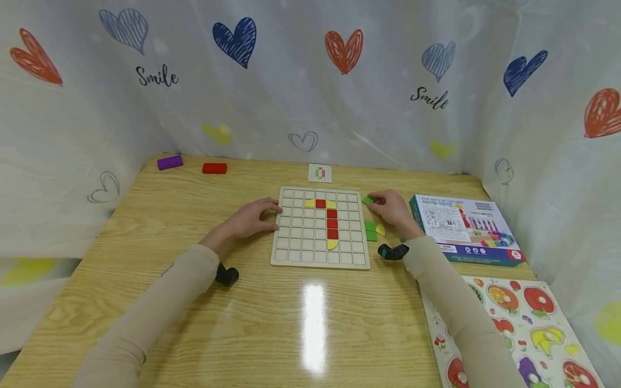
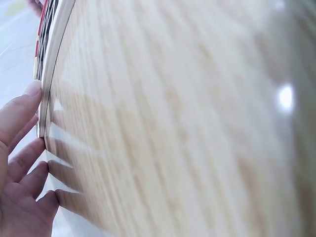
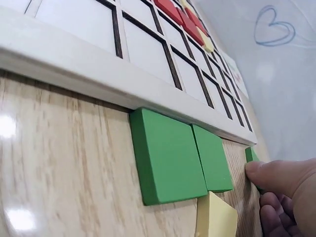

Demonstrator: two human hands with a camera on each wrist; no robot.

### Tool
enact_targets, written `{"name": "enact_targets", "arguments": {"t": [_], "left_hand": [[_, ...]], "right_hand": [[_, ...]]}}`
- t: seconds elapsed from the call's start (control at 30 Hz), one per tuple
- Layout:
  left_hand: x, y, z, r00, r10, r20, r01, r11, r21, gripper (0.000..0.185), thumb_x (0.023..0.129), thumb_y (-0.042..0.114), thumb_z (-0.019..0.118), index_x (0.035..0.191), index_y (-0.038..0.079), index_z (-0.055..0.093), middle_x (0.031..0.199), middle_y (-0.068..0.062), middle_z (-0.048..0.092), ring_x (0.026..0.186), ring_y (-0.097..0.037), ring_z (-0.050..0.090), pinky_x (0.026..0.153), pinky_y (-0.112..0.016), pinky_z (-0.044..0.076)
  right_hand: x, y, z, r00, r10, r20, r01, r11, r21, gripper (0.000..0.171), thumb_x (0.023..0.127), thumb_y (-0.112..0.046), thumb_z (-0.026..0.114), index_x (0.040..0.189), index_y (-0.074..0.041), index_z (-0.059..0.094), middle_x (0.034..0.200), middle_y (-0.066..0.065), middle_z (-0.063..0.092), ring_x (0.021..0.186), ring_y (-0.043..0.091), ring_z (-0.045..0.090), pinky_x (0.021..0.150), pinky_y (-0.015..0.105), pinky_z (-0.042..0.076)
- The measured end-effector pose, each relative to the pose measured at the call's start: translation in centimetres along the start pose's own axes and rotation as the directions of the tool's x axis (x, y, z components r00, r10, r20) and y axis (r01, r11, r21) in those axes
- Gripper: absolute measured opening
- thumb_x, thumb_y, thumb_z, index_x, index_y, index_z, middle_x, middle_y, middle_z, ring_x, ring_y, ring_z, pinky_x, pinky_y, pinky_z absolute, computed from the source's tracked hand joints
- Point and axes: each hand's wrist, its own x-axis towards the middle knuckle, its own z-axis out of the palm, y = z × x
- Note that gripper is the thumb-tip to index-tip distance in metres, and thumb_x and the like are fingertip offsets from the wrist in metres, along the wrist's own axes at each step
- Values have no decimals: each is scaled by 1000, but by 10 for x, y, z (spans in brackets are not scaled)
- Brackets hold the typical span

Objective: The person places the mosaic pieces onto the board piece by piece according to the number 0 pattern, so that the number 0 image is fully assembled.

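Observation:
A wooden grid board [image 1: 296,258] lies on the table, with red squares [image 1: 332,223] and yellow rounded pieces [image 1: 332,244] set in some cells. My left hand [image 1: 249,218] touches the board's left edge with its thumb and fingertips, the fingers fairly straight. Beyond the board's right side, my right hand [image 1: 390,209] pinches a green tile [image 3: 251,154] between thumb and fingers, near the far corner. Two more green tiles [image 3: 170,158] lie along the board's right edge, and a yellow rounded piece [image 3: 217,217] is beside them.
A small pattern card [image 1: 320,173] lies behind the board. Purple [image 1: 170,163] and red [image 1: 214,168] blocks are at the back left. A game box [image 1: 466,229] and a fruit puzzle board [image 1: 548,318] occupy the right side. Curtains [image 1: 291,97] surround the table.

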Motion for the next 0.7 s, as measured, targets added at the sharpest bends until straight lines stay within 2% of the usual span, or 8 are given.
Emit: {"name": "enact_targets", "arguments": {"t": [0.2, 0.37, 0.7], "left_hand": [[0, -1, 0, 1000, -3, 0, 3, 1000, -2, 48, 91, 22, 71, 133, 4, 58, 153, -16, 37, 146, -34, 22, 117, -50, 20], [0, -2, 1, 1000, 5, -1, -5, 1000, -3, 48, 91, 23, 71, 133, 4, 58, 153, -17, 37, 146, -35, 22, 117, -51, 19], [1, -3, 2, 1000, 20, -5, -20, 1000, 5, 48, 92, 23, 71, 134, 4, 58, 152, -18, 37, 145, -36, 23, 117, -52, 19]], "right_hand": [[-1, 2, 0, 1000, 5, -11, -5, 1000, -7, 43, 98, -16, 60, 139, -4, 54, 130, 19, 54, 118, 33, 52, 100, 48, 44], [-3, 2, 0, 1000, -4, -27, 4, 1000, 9, 43, 97, -18, 62, 136, -3, 56, 126, 18, 56, 114, 33, 54, 97, 48, 45], [-7, 3, 3, 997, -37, -73, 33, 998, -49, 38, 98, -21, 61, 132, -5, 61, 126, 18, 57, 113, 34, 54, 95, 49, 46]]}}
